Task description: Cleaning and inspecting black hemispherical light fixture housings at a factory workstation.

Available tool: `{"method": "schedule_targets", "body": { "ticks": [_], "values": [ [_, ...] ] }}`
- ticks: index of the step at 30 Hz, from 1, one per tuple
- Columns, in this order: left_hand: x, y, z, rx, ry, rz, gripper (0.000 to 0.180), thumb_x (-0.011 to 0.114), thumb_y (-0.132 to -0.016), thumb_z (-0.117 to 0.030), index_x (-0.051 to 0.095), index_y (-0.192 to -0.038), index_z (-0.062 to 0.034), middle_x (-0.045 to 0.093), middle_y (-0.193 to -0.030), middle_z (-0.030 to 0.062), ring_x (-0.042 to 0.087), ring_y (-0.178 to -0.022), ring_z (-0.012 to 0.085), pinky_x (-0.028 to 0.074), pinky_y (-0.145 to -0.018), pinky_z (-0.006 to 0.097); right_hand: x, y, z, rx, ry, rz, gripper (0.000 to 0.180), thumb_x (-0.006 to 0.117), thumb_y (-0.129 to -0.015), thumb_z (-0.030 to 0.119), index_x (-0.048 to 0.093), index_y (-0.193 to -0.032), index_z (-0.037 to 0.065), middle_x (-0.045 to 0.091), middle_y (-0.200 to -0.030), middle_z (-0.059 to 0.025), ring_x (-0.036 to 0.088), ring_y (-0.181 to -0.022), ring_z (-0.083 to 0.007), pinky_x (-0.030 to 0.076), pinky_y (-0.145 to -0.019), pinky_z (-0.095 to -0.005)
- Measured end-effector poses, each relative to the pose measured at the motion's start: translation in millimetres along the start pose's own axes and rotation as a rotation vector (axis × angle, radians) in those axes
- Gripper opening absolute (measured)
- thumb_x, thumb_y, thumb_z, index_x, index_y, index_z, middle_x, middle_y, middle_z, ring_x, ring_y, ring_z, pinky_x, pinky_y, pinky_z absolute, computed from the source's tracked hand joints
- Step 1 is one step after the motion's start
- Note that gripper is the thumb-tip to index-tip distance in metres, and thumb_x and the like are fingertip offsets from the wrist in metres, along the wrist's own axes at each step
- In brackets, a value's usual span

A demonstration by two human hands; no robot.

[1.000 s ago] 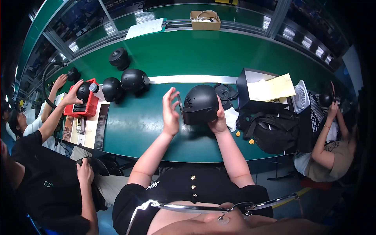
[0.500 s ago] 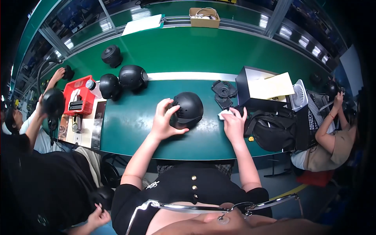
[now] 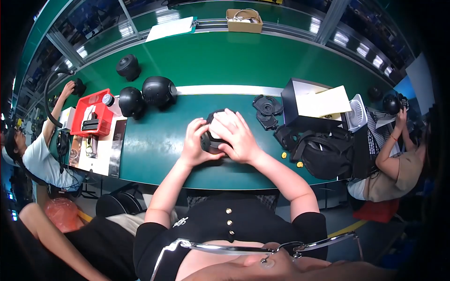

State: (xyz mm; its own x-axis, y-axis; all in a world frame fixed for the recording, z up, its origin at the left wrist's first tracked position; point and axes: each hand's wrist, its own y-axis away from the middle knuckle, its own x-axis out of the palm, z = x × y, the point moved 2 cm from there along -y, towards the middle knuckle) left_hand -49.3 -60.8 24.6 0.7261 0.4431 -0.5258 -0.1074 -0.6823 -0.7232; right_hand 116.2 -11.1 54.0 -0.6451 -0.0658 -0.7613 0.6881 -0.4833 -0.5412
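Note:
A round black housing sits on the green mat in front of me, mostly covered by my hands. My left hand grips its left side, thumb low and fingers on top. Over the top and right side lies my right hand, pressing a folded white cloth against the shell. The cloth is partly hidden beneath the fingers. Two similar black housings stand to the left on the mat, and another black unit rests farther back.
Black molded parts lie right of my hands, before a dark box with yellow paper. Near it are a black bag, a white fan and small yellow pieces. A red bin stands left. Co-workers sit at both sides.
My right hand has come left from beside the black parts, bringing the white cloth onto the round housing. My left hand keeps its hold. At left, a nearby co-worker's arms and black housing have moved away.

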Motion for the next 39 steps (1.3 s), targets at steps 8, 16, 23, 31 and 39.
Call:
{"method": "schedule_targets", "body": {
  "ticks": [8,16,23,31,39],
  "values": [
    [5,8,-1,0.069,-0.029,0.052,0.088,0.088,-0.042,-0.029,0.038,-0.112,-0.0118,0.042,-0.118,0.0151,0.043,-0.111,0.0378,0.039,-0.093,0.049,35,20,-70,0.882,-1.272,0.139,0.065,0.021,-0.095,0.051,0.052,-0.119,0.000,0.054,-0.120,-0.0119,0.049,-0.112,-0.0176,0.036,-0.096,-0.0289],
    [8,5,2,-0.413,0.550,-0.158,0.089,0.087,-0.047,-0.029,0.036,-0.117,-0.0082,0.039,-0.116,0.0100,0.044,-0.104,0.0206,0.041,-0.087,0.035,-11,41,-73,0.531,-0.062,-0.258,0.045,0.053,-0.088,0.031,0.053,-0.119,-0.002,0.054,-0.120,-0.0169,0.039,-0.125,-0.0298,0.031,-0.101,-0.0368],
    [24,-20,-4,-0.915,1.001,-0.046,0.069,0.073,-0.072,-0.025,0.032,-0.125,-0.0064,0.047,-0.111,0.0087,0.048,-0.102,0.0180,0.043,-0.083,0.030,-2,23,-44,0.348,-0.944,-0.238,0.105,0.086,-0.053,0.019,0.026,-0.138,0.008,0.029,-0.139,-0.0110,0.030,-0.129,-0.0248,0.031,-0.104,-0.0384],
    [4,-41,-16,-0.668,0.618,0.027,0.060,0.078,-0.066,-0.022,0.051,-0.118,-0.0052,0.049,-0.117,0.0074,0.050,-0.109,0.0212,0.046,-0.086,0.037,-4,16,-41,0.398,-1.198,-0.217,0.094,0.080,-0.060,0.005,0.027,-0.137,0.008,0.040,-0.129,-0.0121,0.042,-0.119,-0.0231,0.037,-0.099,-0.0353],
    [24,-23,-15,-0.534,0.627,-0.129,0.060,0.077,-0.067,-0.018,0.050,-0.118,-0.0020,0.047,-0.118,0.0090,0.049,-0.110,0.0213,0.046,-0.084,0.033,-1,13,-35,0.453,-0.779,-0.451,0.050,0.054,-0.087,0.034,0.050,-0.123,-0.001,0.049,-0.125,-0.0137,0.044,-0.118,-0.0222,0.029,-0.101,-0.0326]
  ]
}}
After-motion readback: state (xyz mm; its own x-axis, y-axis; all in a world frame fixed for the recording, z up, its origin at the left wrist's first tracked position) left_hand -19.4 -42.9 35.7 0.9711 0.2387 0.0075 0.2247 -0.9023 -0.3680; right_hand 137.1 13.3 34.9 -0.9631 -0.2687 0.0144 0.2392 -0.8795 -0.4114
